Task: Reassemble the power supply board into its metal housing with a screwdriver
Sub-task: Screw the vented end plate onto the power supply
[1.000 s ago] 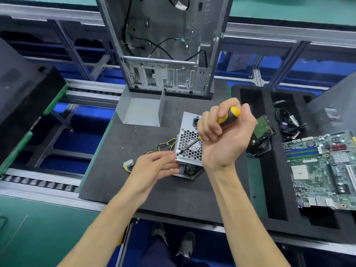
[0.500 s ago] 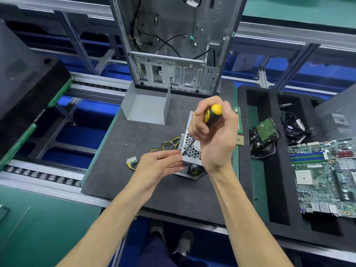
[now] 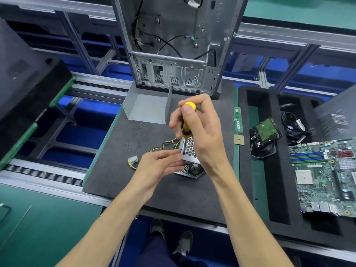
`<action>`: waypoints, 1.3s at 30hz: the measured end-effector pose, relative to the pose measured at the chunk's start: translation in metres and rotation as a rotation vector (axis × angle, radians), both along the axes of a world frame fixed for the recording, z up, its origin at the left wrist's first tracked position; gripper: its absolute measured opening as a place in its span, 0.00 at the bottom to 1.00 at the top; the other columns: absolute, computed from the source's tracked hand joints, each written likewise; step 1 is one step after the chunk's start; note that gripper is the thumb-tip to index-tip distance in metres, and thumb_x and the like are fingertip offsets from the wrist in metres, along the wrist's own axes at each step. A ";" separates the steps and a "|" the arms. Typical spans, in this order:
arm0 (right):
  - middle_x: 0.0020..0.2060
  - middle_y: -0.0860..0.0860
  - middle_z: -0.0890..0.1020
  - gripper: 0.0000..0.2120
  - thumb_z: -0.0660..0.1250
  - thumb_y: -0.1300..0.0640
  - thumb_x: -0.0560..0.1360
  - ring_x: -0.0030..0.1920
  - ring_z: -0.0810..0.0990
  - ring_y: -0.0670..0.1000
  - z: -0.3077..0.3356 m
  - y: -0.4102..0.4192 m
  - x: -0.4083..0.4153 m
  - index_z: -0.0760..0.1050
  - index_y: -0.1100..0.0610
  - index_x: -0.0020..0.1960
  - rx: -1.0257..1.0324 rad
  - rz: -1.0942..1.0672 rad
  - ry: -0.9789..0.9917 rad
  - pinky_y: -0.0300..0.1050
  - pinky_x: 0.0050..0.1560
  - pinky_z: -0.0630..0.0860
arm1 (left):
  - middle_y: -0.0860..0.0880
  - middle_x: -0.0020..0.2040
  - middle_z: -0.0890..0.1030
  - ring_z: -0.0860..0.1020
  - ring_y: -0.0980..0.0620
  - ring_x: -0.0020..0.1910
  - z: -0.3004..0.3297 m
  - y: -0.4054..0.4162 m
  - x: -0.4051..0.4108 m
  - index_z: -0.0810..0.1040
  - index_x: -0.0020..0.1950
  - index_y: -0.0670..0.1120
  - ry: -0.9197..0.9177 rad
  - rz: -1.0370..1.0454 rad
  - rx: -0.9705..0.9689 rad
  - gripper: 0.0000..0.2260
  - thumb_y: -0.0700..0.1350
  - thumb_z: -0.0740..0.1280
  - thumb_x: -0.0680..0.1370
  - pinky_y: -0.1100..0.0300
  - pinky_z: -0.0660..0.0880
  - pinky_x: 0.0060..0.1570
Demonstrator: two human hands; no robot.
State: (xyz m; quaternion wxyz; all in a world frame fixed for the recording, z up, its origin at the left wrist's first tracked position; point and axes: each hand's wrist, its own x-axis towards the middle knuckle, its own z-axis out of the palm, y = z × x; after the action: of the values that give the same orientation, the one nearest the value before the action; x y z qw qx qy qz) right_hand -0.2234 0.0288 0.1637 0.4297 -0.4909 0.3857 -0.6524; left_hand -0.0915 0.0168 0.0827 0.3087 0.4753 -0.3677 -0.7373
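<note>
Tilted before, the screwdriver (image 3: 186,125) now stood upright in the grasping right hand (image 3: 200,132), tip on the metal box (image 3: 189,151) on the table (image 3: 115,170); the left hand (image 3: 159,166) pinched its corner, steadying it.

No legible text; labels on RAM stick (image 3: 238,120) and hard drive (image 3: 266,132) too small.

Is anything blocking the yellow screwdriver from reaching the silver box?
Nothing visible does. The yellow-handled screwdriver, held in the right hand, already has its tip on the perforated metal power supply housing, beside the left hand's fingertips.
</note>
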 end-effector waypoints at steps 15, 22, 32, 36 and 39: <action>0.48 0.51 0.82 0.13 0.56 0.60 0.85 0.50 0.82 0.50 -0.005 0.001 -0.004 0.75 0.60 0.64 0.031 0.066 0.149 0.40 0.52 0.76 | 0.37 0.49 0.86 0.86 0.41 0.50 -0.001 0.002 0.003 0.82 0.57 0.36 -0.004 0.034 0.007 0.11 0.37 0.73 0.76 0.58 0.82 0.50; 0.48 0.64 0.85 0.11 0.69 0.67 0.77 0.48 0.88 0.62 -0.004 0.003 0.004 0.69 0.56 0.50 -0.023 -0.033 0.026 0.70 0.55 0.80 | 0.37 0.49 0.86 0.85 0.41 0.50 0.000 0.003 0.006 0.82 0.57 0.36 -0.008 0.044 0.007 0.11 0.38 0.73 0.76 0.56 0.83 0.52; 0.44 0.48 0.79 0.08 0.61 0.55 0.83 0.44 0.80 0.49 -0.011 0.001 -0.002 0.77 0.53 0.57 0.008 -0.003 0.129 0.42 0.44 0.74 | 0.41 0.45 0.87 0.86 0.43 0.49 -0.002 0.001 0.006 0.83 0.54 0.39 0.003 0.028 0.007 0.08 0.38 0.73 0.76 0.58 0.82 0.49; 0.38 0.45 0.74 0.16 0.56 0.49 0.82 0.37 0.68 0.49 -0.011 -0.004 -0.001 0.79 0.53 0.61 0.057 0.124 0.030 0.45 0.39 0.63 | 0.42 0.45 0.87 0.86 0.43 0.49 -0.004 0.003 0.007 0.84 0.54 0.41 -0.057 0.022 -0.045 0.06 0.39 0.73 0.77 0.53 0.82 0.52; 0.27 0.45 0.67 0.17 0.53 0.45 0.82 0.29 0.60 0.49 -0.009 -0.007 -0.001 0.77 0.53 0.51 0.076 0.172 -0.054 0.44 0.32 0.59 | 0.43 0.47 0.87 0.86 0.46 0.49 -0.004 0.003 0.009 0.84 0.54 0.44 -0.162 0.002 -0.132 0.06 0.40 0.72 0.78 0.51 0.82 0.55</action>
State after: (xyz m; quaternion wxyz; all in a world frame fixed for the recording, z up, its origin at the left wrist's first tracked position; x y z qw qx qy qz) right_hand -0.2240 0.0220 0.1547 0.5125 -0.4878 0.3550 -0.6111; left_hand -0.0829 0.0199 0.0790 0.3096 0.5125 -0.4388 -0.6701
